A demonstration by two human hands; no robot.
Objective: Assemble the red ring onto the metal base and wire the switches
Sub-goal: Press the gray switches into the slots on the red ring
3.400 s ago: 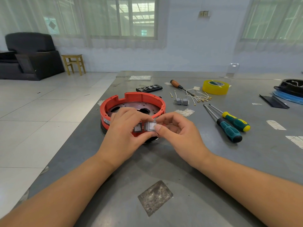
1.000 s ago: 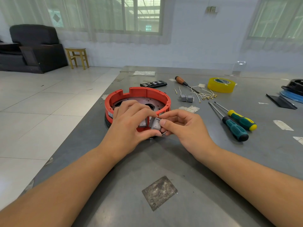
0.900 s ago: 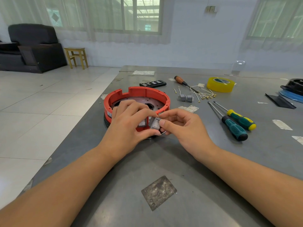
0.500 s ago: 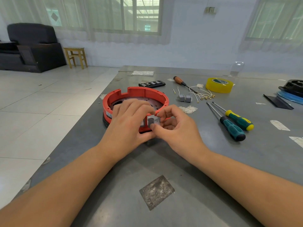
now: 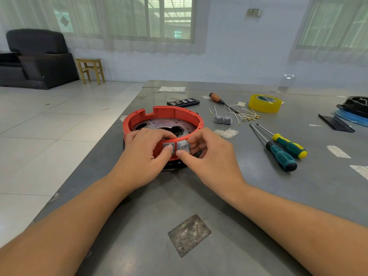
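Note:
The red ring sits on the perforated metal base near the table's left edge. My left hand grips the ring's near wall, fingers curled over the rim, thumb on a grey switch set in the wall. Beside it my right hand pinches a second grey rocker switch between thumb and fingers at the ring's wall. Two more grey switches and a bundle of loose wires lie behind the ring to the right.
Two green-handled screwdrivers lie to the right. Further back are a wood-handled screwdriver, a yellow tape roll and a black remote. Black and blue parts sit at the far right. The table's left edge drops to tiled floor.
My right hand has turned the grey switch face-out and brought it against the ring's wall beside the first switch. My left hand has stayed on the ring.

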